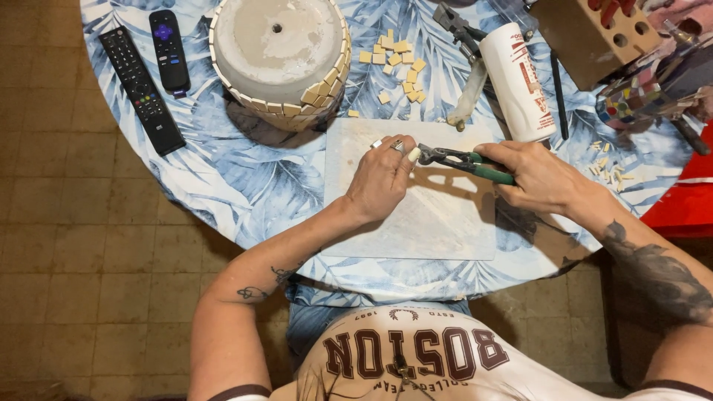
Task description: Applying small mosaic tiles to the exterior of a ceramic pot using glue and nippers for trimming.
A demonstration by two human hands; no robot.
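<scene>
My round desk [223, 186] carried a leaf-print cloth, with a big upturned pot [278, 44] edged in small tiles at eleven o'clock. A pale work board [416, 215] lay at the centre under both my hands. My right hand [538, 178] was closed round the green handles of the nippers [464, 160], their jaws pointing to nine o'clock. My left hand [382, 178] pinched a small cream tile piece [414, 154] at those jaws. Loose tiles [397, 63] lay scattered at twelve.
</scene>
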